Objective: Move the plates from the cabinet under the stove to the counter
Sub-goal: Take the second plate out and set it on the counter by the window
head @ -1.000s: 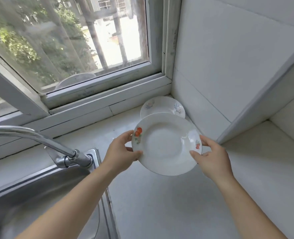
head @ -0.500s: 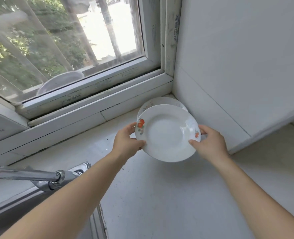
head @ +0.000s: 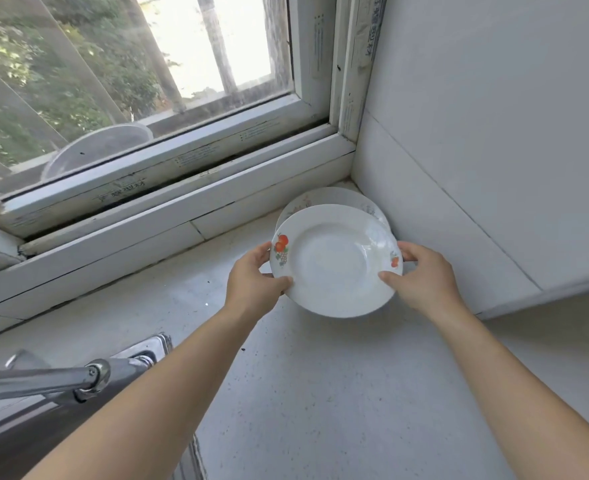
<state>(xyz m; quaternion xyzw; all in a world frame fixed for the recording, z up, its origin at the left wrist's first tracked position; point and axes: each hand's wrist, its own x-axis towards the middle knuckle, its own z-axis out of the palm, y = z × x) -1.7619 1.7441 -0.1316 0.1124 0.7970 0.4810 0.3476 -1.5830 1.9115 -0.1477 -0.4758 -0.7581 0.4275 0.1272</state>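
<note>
I hold a white plate (head: 334, 261) with red fruit prints on its rim, tilted a little toward me, just above the pale counter (head: 320, 393). My left hand (head: 253, 282) grips its left rim and my right hand (head: 424, 277) grips its right rim. Behind and under it a second white plate (head: 324, 197) with a faint flower print lies on the counter in the corner by the window and the wall; most of it is hidden by the held plate.
A white window frame and sill (head: 182, 202) run along the back. A tiled wall (head: 476, 150) closes the right side. At lower left are a chrome faucet (head: 61, 379) and the sink edge (head: 154, 344).
Both hands have carried the plate farther toward the corner, so it now covers more of the plate lying there. My view has moved closer and to the right.
</note>
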